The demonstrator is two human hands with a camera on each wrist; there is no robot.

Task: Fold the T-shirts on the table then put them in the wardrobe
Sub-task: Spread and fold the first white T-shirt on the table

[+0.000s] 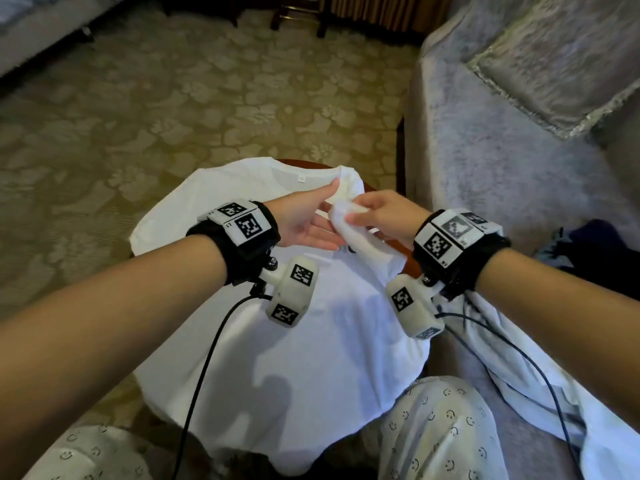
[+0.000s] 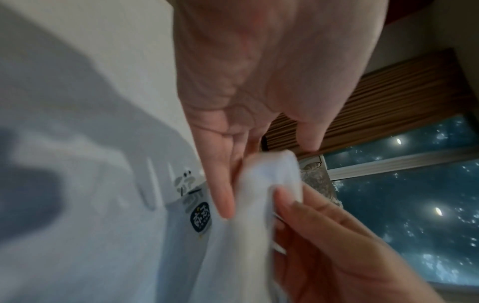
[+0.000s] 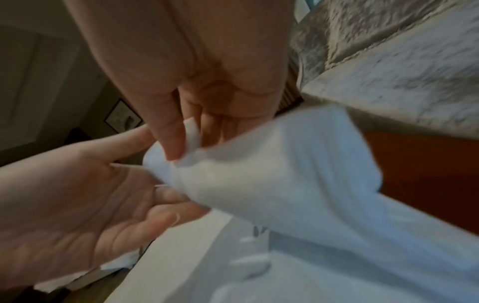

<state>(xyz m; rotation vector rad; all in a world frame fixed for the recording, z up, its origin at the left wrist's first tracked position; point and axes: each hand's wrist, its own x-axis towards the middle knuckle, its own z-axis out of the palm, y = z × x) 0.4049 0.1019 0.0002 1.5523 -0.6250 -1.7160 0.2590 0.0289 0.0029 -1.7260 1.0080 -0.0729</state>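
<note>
The white T-shirt (image 1: 270, 341) lies spread face up over the small round tabletop (image 1: 394, 244), collar away from the person, probably laid flat for folding. The right hand (image 1: 384, 216) lifts its right sleeve (image 1: 349, 233), thumb and fingers (image 3: 168, 141) pinched on the bunched cloth. The left hand (image 1: 304, 223) meets it, fingers (image 2: 220, 192) nearly straight, apart, touching the sleeve.

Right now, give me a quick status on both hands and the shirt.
Right hand grip pinching the bunched sleeve. Left hand open, fingers against it. White T-shirt spread on the table, unfolded. Nothing blocking.
</note>
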